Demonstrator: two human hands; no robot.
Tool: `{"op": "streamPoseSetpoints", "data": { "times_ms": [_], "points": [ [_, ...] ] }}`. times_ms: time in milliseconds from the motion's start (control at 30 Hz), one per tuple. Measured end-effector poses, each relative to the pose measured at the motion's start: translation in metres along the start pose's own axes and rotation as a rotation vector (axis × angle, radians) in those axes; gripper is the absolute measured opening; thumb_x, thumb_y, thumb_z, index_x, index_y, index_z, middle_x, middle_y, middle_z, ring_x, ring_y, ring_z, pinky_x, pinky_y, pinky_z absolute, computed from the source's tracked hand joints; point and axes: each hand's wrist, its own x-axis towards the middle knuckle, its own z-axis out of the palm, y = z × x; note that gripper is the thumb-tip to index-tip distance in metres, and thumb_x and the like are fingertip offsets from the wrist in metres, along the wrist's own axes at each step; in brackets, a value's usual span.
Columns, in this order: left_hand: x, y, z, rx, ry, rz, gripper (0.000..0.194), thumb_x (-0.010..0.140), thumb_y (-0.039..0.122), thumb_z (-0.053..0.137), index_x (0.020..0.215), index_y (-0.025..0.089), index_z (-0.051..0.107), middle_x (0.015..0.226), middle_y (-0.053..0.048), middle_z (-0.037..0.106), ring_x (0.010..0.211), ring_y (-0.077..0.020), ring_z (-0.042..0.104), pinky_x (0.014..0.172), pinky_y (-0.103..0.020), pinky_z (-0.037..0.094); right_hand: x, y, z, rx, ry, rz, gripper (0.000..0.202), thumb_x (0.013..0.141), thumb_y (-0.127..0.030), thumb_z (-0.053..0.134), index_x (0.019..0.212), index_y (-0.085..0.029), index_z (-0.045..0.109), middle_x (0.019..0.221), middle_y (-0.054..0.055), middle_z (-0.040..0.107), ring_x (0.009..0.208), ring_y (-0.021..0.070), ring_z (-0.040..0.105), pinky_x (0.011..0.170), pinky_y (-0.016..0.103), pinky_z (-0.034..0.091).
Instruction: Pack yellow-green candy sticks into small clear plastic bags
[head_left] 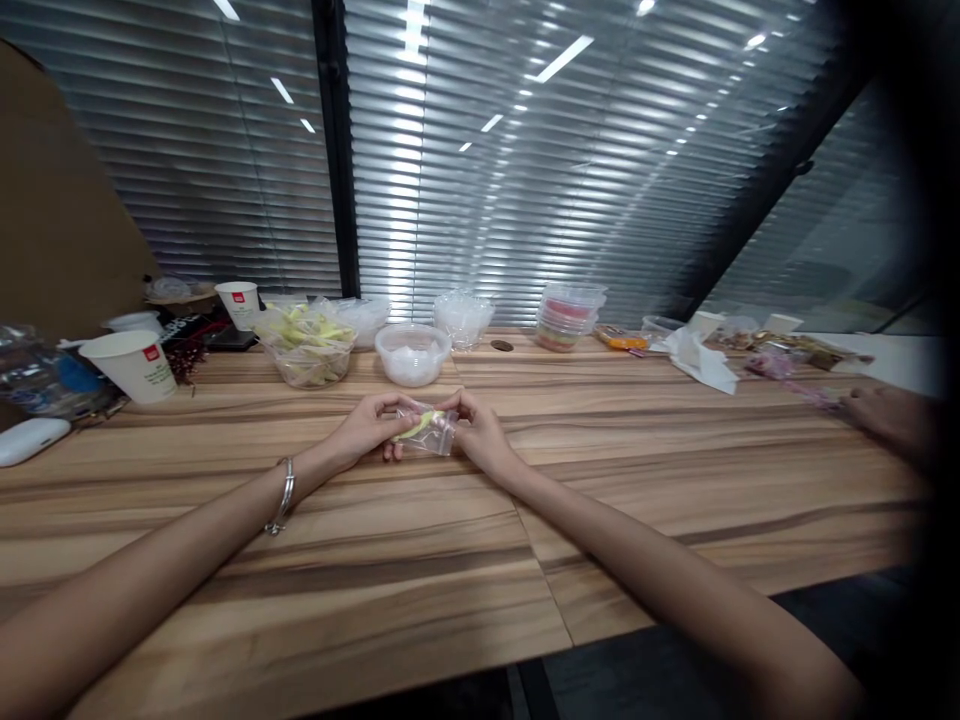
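Between my two hands, just above the wooden table (480,560), is a small clear zip bag (431,440) with a yellow-green strip (414,428) in it. My left hand (373,425) pinches the bag's left side, thumb over the strip. At the bag's upper right, the fingers of my right hand (478,428) are closed on its edge. Beyond my hands stands a clear round bowl (412,357) with whitish contents. Left of it, a larger clear container (304,350) holds several yellow-green pieces, some of them in bags.
Paper cups (135,365), a white case (34,440) and a plastic bottle (45,370) stand at left. Stacked tubs (566,315), an orange packet (621,338) and a crumpled tissue (699,360) lie at back right. Another person's hand (885,415) rests at far right.
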Motion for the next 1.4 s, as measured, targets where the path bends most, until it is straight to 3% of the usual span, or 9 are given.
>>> {"op": "streamPoseSetpoints", "data": {
  "times_ms": [367, 700, 933, 1400],
  "points": [
    [0.000, 0.001, 0.000, 0.015, -0.019, 0.018, 0.042, 0.076, 0.043, 0.062, 0.104, 0.012, 0.057, 0.055, -0.001, 0.057, 0.042, -0.0102, 0.054, 0.035, -0.016, 0.036, -0.001, -0.007, 0.000, -0.051, 0.029, 0.000, 0.013, 0.079, -0.028, 0.057, 0.087, -0.019, 0.058, 0.082, 0.002, 0.061, 0.076, 0.0157, 0.054, 0.068, 0.027, 0.043],
    [-0.002, 0.005, 0.003, 0.034, -0.021, 0.054, 0.035, 0.074, 0.042, 0.063, 0.093, 0.014, 0.058, 0.051, 0.005, 0.047, 0.033, -0.0021, 0.033, 0.032, -0.013, 0.022, 0.003, 0.001, 0.000, 0.097, -0.016, 0.009, 0.020, 0.082, -0.030, 0.055, 0.095, -0.018, 0.062, 0.087, 0.004, 0.063, 0.078, 0.0156, 0.057, 0.071, 0.028, 0.045],
    [-0.002, 0.005, 0.001, 0.069, -0.047, 0.046, 0.040, 0.077, 0.046, 0.059, 0.102, 0.015, 0.059, 0.053, 0.004, 0.048, 0.036, -0.0037, 0.034, 0.034, -0.015, 0.024, 0.003, -0.003, 0.001, 0.190, -0.054, 0.050, 0.015, 0.081, -0.028, 0.056, 0.090, -0.018, 0.063, 0.088, 0.004, 0.065, 0.082, 0.0159, 0.059, 0.075, 0.030, 0.047],
    [-0.003, 0.006, 0.001, 0.133, -0.049, 0.060, 0.037, 0.074, 0.047, 0.061, 0.094, 0.015, 0.062, 0.054, 0.004, 0.047, 0.038, -0.0042, 0.034, 0.035, -0.015, 0.025, 0.001, -0.008, 0.002, 0.123, -0.094, 0.063, 0.021, 0.078, -0.036, 0.061, 0.087, -0.017, 0.064, 0.088, 0.005, 0.066, 0.080, 0.0156, 0.060, 0.073, 0.030, 0.048]
  ]
}}
